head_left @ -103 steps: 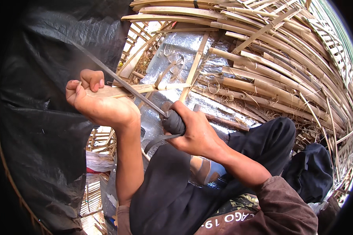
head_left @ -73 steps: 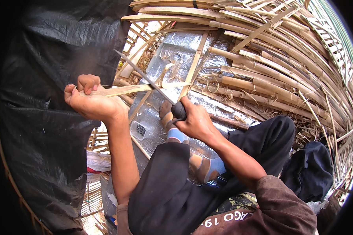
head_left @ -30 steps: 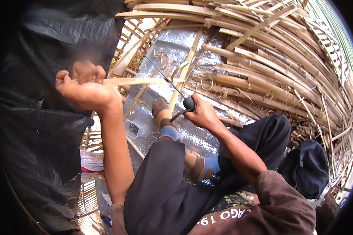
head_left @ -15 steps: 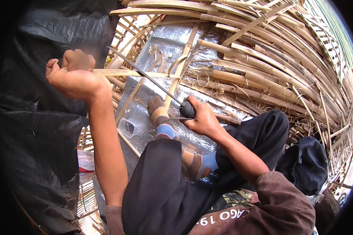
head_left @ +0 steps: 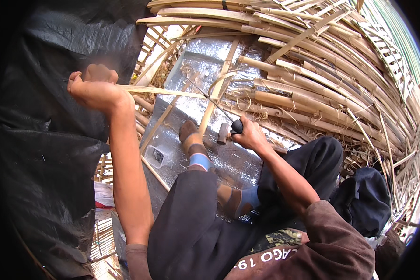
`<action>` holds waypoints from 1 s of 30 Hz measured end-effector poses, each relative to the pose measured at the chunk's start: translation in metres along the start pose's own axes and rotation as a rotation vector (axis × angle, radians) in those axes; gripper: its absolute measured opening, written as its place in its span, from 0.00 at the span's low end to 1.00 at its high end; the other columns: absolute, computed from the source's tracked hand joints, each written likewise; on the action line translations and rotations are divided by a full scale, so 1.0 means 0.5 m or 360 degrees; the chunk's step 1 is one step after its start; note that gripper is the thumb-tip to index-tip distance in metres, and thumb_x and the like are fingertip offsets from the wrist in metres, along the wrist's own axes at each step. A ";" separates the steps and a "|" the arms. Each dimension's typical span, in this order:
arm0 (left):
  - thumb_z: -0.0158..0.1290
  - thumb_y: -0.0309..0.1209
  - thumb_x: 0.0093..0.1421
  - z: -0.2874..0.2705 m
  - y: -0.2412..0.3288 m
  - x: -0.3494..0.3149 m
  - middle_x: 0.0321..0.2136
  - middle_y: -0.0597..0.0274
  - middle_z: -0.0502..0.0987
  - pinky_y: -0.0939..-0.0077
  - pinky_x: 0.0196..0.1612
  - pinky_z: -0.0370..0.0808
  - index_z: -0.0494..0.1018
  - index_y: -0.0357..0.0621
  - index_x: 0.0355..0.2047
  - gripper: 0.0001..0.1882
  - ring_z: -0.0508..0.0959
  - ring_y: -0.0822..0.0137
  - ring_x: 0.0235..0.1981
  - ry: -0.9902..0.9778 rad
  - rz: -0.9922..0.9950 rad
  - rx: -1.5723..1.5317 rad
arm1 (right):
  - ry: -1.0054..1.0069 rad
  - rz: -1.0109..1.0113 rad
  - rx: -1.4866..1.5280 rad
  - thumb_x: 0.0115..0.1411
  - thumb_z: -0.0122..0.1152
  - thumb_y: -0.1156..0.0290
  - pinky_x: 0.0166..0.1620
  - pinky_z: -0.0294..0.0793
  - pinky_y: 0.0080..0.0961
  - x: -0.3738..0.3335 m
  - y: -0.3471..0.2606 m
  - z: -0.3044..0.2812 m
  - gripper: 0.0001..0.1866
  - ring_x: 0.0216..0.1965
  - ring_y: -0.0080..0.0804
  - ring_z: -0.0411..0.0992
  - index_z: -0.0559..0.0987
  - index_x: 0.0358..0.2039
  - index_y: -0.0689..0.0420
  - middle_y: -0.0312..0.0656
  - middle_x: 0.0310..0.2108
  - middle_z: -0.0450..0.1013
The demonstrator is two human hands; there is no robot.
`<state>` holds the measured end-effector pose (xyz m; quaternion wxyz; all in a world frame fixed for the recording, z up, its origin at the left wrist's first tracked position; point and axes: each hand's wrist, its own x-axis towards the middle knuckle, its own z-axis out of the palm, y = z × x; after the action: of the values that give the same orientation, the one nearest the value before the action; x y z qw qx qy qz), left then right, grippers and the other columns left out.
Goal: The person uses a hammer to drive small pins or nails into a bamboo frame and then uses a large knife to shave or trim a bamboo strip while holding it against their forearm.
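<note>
My left hand (head_left: 98,91) is raised over the black sheeting, its fingers closed round one end of a pale bamboo strip (head_left: 163,90). The strip runs right from the wrist, and a thin curl (head_left: 218,84) rises by its far end. My right hand (head_left: 251,136) grips the black wrapped handle (head_left: 237,126) of a long knife. Its narrow blade (head_left: 223,110) slants up and left, crossing the strip near its right end. By the right fingers is a small brown-grey flat piece (head_left: 223,134); whether it is held, I cannot tell.
Split bamboo lengths (head_left: 308,88) lie heaped at the right, with shavings along their edge. Black sheeting (head_left: 46,154) hangs at the left. A small clear tray (head_left: 154,156) rests on the silvery floor sheet (head_left: 172,126), near my socked feet (head_left: 195,147).
My right hand has moved slightly right, and the blade has shifted with it toward the strip's right end. My left hand has moved a little right and down, still holding the strip.
</note>
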<state>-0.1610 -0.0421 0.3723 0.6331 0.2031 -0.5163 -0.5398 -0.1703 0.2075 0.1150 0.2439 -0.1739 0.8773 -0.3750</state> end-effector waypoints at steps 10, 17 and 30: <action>0.31 0.40 0.61 0.015 -0.002 0.025 0.12 0.70 0.51 0.76 0.20 0.50 0.44 0.52 0.17 0.17 0.51 0.73 0.15 -0.0033 0.0018 0.0021 | 0.0023 -0.0135 -0.0015 0.46 0.64 0.64 0.42 0.74 0.49 0.032 0.039 -0.021 0.19 0.37 0.59 0.77 0.75 0.37 0.61 0.60 0.32 0.77; 0.28 0.45 0.63 -0.021 -0.008 0.037 0.13 0.71 0.47 0.77 0.24 0.52 0.41 0.53 0.17 0.20 0.48 0.72 0.18 -0.0063 0.0025 0.0148 | -0.0102 -0.0213 0.0135 0.45 0.67 0.67 0.39 0.73 0.41 0.003 0.019 -0.056 0.18 0.32 0.48 0.77 0.75 0.36 0.59 0.53 0.27 0.77; 0.30 0.41 0.61 -0.003 -0.004 -0.004 0.12 0.70 0.46 0.75 0.23 0.45 0.39 0.52 0.18 0.18 0.43 0.72 0.18 0.0118 -0.0033 0.0058 | -0.0067 0.0028 -0.0193 0.46 0.62 0.65 0.46 0.74 0.48 0.040 0.111 -0.081 0.18 0.40 0.58 0.76 0.76 0.38 0.59 0.59 0.32 0.77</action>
<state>-0.1606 -0.0413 0.3693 0.6423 0.2396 -0.5002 -0.5289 -0.2163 0.2574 0.0918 0.2546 -0.1884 0.8945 -0.3154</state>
